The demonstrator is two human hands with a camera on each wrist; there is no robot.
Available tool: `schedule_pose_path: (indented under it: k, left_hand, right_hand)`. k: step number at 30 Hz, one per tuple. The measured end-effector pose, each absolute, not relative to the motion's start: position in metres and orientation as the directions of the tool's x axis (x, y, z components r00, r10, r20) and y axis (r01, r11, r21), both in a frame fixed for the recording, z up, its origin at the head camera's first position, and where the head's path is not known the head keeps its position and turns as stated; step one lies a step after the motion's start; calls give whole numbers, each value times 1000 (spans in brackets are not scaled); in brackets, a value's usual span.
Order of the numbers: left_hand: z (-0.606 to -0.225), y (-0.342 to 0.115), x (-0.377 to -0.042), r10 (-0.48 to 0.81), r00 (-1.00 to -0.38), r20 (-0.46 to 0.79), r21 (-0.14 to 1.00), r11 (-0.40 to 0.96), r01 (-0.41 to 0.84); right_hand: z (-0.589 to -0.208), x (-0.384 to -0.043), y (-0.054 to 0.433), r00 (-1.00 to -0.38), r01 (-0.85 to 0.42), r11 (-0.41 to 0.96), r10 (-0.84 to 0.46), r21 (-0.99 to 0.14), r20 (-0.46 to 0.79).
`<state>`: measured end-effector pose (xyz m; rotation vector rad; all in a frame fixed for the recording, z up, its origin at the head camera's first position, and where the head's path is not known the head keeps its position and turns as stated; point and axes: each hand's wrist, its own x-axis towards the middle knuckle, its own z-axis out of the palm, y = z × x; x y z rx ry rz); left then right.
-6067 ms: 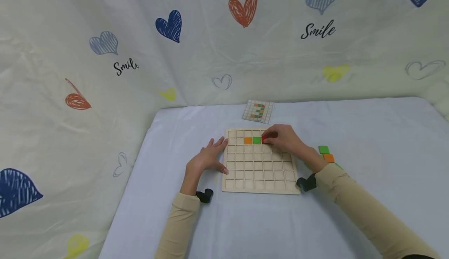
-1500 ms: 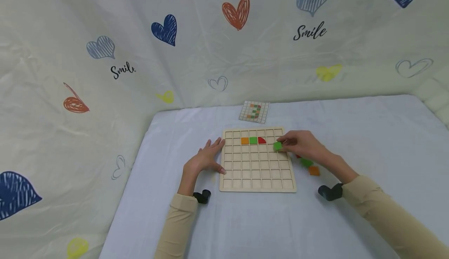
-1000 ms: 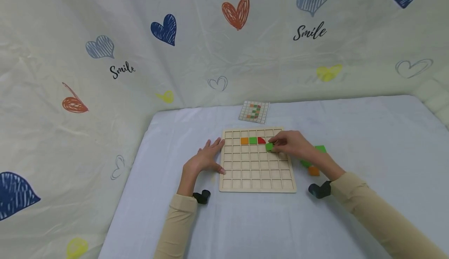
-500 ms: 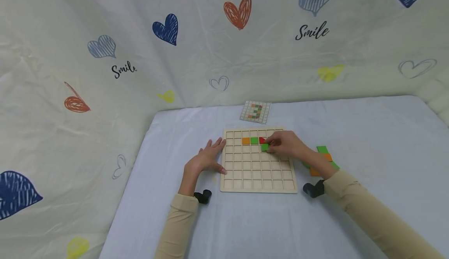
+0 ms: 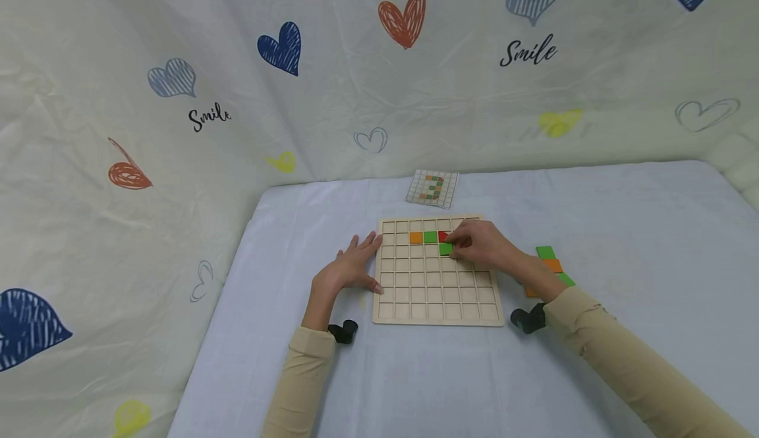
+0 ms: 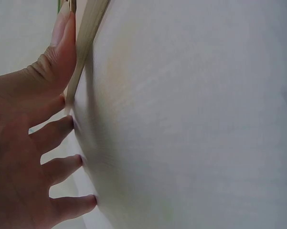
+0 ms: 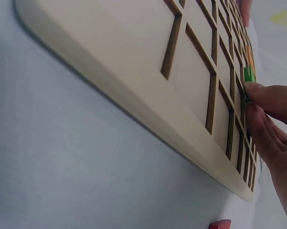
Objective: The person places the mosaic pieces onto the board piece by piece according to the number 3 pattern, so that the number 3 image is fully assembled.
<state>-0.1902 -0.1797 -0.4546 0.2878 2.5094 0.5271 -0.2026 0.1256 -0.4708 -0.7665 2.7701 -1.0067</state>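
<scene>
A wooden grid board point(image 5: 437, 293) lies on the table. Its second row holds an orange tile point(image 5: 416, 237), a green tile point(image 5: 430, 236) and a red tile point(image 5: 442, 234). My right hand point(image 5: 474, 244) pinches another green tile point(image 5: 445, 249) in the cell just below the red one. In the right wrist view my fingertips point(image 7: 270, 98) meet that green tile point(image 7: 249, 75) on the board point(image 7: 133, 62). My left hand point(image 5: 350, 270) lies flat on the cloth, and its thumb point(image 6: 67, 40) rests against the board's left edge point(image 6: 88, 28).
A small pattern card point(image 5: 433, 188) lies behind the board. Loose tiles sit right of the board: green point(image 5: 545, 252), orange point(image 5: 553, 265), green point(image 5: 565, 279). A red piece point(image 7: 220, 224) shows near the board's edge. Cloth walls with printed hearts surround the table.
My right hand has carried the green tile leftward across the board, from near its right side to the cell under the red tile. The left hand has stayed put.
</scene>
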Motion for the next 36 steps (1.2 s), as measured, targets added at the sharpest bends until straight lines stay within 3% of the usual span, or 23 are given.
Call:
schedule_pose_path:
  k: [36]
  left_hand:
    - [-443, -178, -185, 326, -828, -456, 459, 883, 96]
  right_hand:
    - [-469, -191, 151, -905, -343, 678, -424, -651, 34]
